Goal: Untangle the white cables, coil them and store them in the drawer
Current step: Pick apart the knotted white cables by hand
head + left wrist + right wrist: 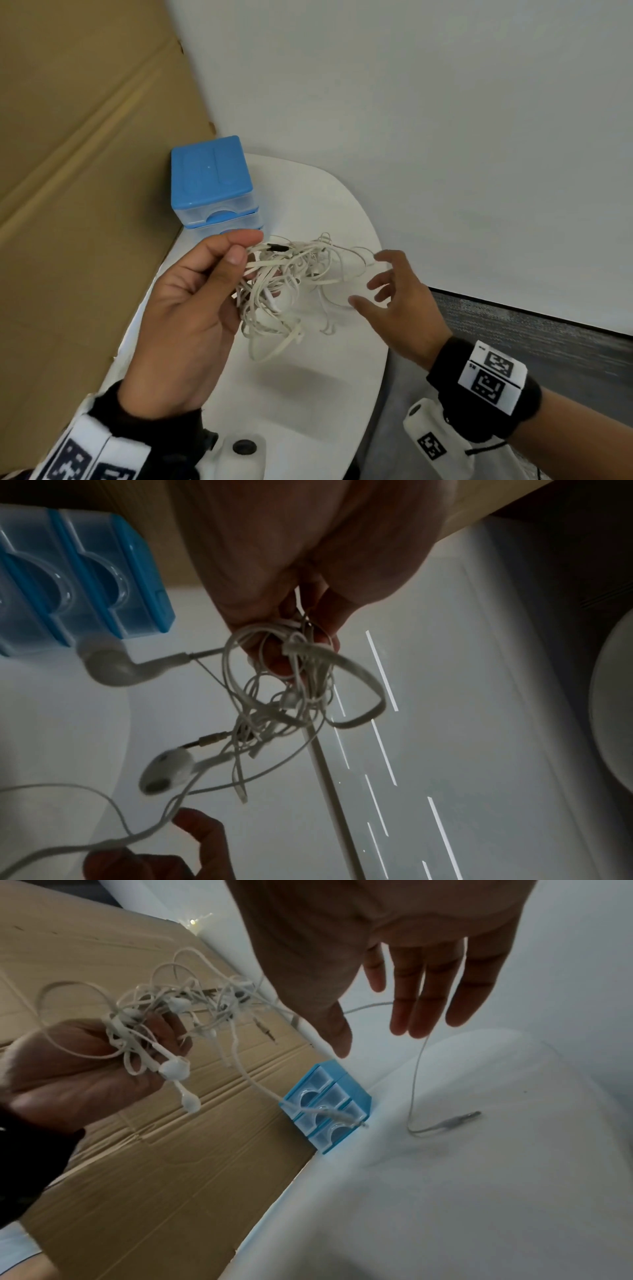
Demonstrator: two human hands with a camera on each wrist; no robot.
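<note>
Blue drawer unit closed; left hand grips tangled white cables, right hand spread free

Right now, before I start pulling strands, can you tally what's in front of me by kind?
Tangled bundles of white cables, held by the left hand: 1
Earbuds showing in the tangle: at least 2
Blue drawer units, drawers shut: 1
White tables: 1
Cardboard sheets: 1
Hands, counting the open right hand: 2
Total: 8

A white rounded table stands between a brown cardboard sheet and a white wall.
</note>
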